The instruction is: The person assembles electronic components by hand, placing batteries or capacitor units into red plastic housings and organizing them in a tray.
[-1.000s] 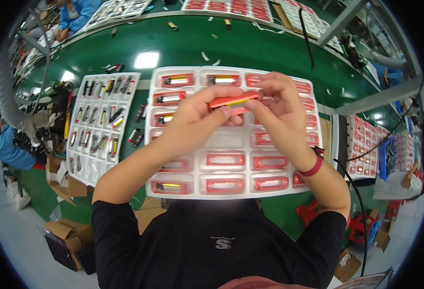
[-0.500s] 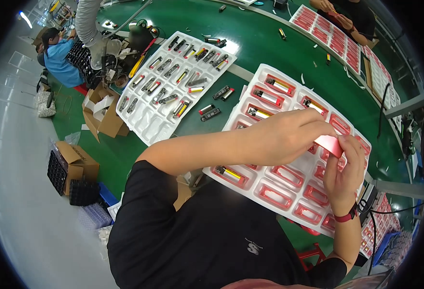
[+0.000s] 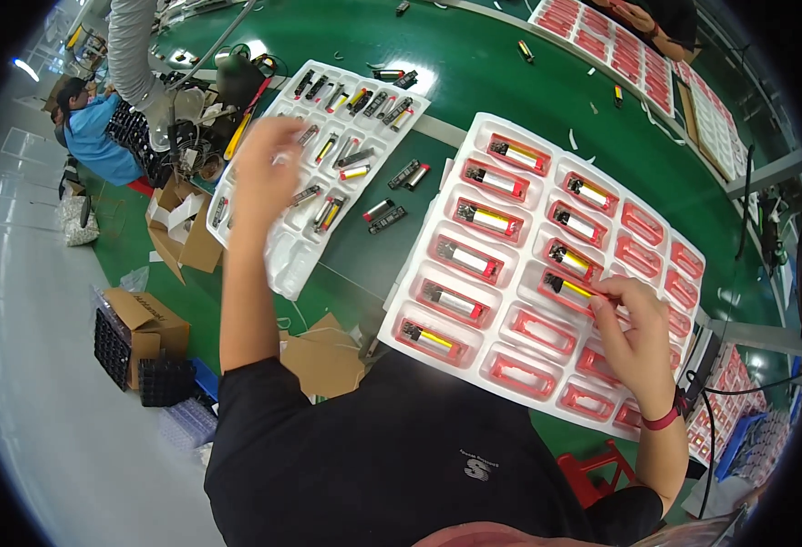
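My left hand [image 3: 269,173] is raised over the left white tray [image 3: 284,278], which holds several small black battery assemblies with silver or yellow cells. Motion blurs its fingers, and I cannot see whether anything is in them. My right hand [image 3: 640,333] pinches the right end of a red plastic case [image 3: 565,288] between thumb and fingers. That case sits at a compartment in the middle of the right white tray [image 3: 474,369], with a black and yellow battery assembly inside it. Filled red cases [image 3: 487,221] lie in the compartments left of and beyond it; unfilled red frames [image 3: 521,374] lie nearer and to the right.
Loose battery assemblies [image 3: 387,217] lie on the green table [image 3: 474,64] between the trays. A grey hose [image 3: 132,55] hangs at the upper left. Cardboard boxes [image 3: 150,333] stand on the floor at left. Another person's hand [image 3: 633,16] is at the far right.
The red case has come down from between both hands to the right tray. My left hand has swung left over the other tray; my right hand has moved slightly lower.
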Demonstrator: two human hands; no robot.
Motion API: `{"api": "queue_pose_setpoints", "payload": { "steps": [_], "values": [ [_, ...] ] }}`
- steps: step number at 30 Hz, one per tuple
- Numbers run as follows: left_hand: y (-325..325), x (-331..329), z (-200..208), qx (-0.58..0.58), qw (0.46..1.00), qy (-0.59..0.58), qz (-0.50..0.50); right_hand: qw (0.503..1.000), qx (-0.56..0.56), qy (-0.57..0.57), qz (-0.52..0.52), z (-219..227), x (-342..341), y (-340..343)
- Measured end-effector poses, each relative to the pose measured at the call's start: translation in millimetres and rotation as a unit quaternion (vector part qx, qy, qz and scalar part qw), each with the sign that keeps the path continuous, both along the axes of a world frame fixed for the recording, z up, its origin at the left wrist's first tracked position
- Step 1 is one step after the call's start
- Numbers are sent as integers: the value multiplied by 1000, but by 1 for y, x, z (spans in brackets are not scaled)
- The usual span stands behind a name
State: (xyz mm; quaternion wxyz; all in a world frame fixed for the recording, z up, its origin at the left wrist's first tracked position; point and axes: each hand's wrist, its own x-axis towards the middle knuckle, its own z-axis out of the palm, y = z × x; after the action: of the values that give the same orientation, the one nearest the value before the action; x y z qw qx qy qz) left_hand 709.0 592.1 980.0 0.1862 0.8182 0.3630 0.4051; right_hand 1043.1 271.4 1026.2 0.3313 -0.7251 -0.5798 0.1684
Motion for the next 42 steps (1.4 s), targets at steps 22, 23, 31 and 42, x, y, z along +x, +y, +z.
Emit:
{"api": "queue_pose_setpoints", "payload": {
  "steps": [22,23,31,42],
  "values": [
    [53,-187,-129,-33,948,275,157,984,128,-96,81,-2,57,-13],
    [53,-183,-127,-30,948,275,158,985,128,-79,83,0,59,-12],
    [5,-93,-85,-103,991,4,87,984,130,-56,111,12,57,-18],
    [-148,202,32,-641,621,-101,-440,967,180,135,121,-3,43,11]
  ]
}}
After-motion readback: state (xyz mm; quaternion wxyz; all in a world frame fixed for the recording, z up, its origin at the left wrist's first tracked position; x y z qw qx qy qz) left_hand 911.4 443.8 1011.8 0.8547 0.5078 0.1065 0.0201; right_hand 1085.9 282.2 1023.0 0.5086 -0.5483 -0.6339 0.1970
